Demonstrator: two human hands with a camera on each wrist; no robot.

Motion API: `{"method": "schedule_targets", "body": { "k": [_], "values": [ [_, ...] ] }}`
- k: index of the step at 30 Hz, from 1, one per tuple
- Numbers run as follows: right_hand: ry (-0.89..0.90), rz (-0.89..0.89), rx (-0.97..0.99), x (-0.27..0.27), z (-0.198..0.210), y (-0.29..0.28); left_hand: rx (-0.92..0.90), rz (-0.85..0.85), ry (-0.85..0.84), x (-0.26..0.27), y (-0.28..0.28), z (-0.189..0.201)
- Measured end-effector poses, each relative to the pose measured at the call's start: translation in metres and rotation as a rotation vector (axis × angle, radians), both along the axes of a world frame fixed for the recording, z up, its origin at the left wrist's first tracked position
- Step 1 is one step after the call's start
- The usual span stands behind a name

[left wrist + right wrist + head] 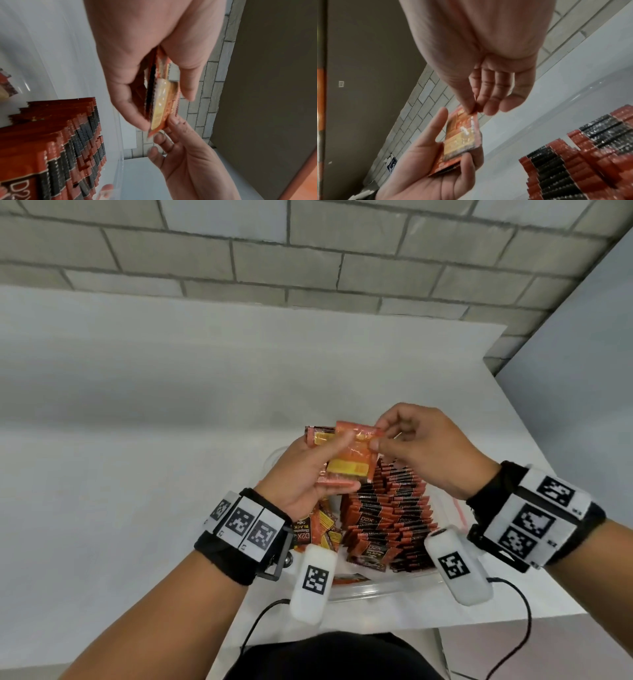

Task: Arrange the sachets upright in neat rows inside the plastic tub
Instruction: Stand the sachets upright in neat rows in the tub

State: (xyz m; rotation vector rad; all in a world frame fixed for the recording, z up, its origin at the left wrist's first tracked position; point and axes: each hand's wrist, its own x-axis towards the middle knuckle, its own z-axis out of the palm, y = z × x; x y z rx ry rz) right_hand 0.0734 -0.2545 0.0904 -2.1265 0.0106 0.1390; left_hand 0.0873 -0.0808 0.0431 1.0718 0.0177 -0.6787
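The left hand [308, 470] grips a small stack of sachets [346, 463] above the clear plastic tub [376, 590], which sits on the white worktop [137, 405] in front of the person. The thumb lies across the stack's face and the fingers curl round behind it. The right hand [421, 446] pinches the top corner of the front sachet between thumb and forefinger, its other fingers loosely curled.

The step in hand looks like squaring the stack, or peeling one sachet off it, before it goes into the tub. To do it well, the left hand should keep a firm hold low on the stack so the rest do not fan out. The right hand should draw only the front sachet, by its sealed edge. The sachet should then go in standing on its short edge, pressed flush against the last one in the row [394, 508], print facing the same way.

Two rows of red-and-black sachets already stand packed on the tub's right side. Loose sachets [318, 529] lie jumbled at its left.

Those in the tub read "D2X" and "BLACK", and one loose one also seems to say "Coffee". The held ones show orange backs with yellow panels whose print is too blurred to read.
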Motion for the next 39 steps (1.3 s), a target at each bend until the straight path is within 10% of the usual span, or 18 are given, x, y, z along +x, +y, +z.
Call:
{"method": "schedule_targets", "body": {
  "k": [6,16,23,39],
  "values": [
    [-0.271,0.079,-0.147,0.000,-0.002,0.002,-0.131,0.143,0.135,0.009,0.007,0.002],
    [-0.189,0.168,-0.238,-0.005,-0.012,0.001,-0.030,0.168,-0.050,0.014,0.008,0.005],
    [0.089,-0.055,0.003,0.002,-0.005,0.001,-0.021,0.110,-0.046,0.013,0.002,0.004],
    [0.131,-0.124,0.379,0.001,0.004,0.006,-0.107,0.089,-0.030,0.013,0.006,0.006]
  ]
}}
